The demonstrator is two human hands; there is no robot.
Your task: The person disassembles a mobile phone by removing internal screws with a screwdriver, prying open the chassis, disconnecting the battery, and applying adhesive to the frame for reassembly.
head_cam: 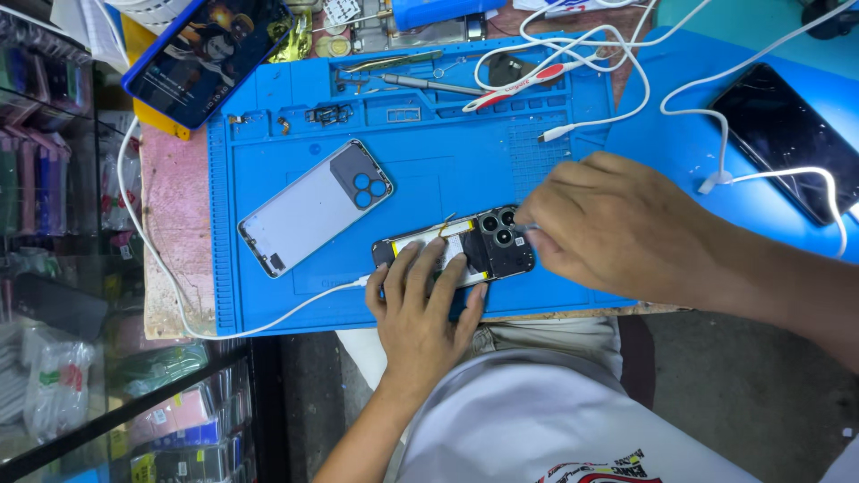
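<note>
both hands work: our left hand (420,309) pins the opened phone (456,250) flat, our right hand (617,228) pinches a small tool; we keep pressure light

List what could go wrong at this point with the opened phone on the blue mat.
The opened phone lies near the mat's front edge, pinned only by the left hand; a slip could push it off. The right hand works a thin tool by the camera cluster and might scratch it. The white cable may snag.

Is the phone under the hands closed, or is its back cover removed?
Removed: the phone shows bare internals, and its back cover lies apart on the blue mat.
</note>
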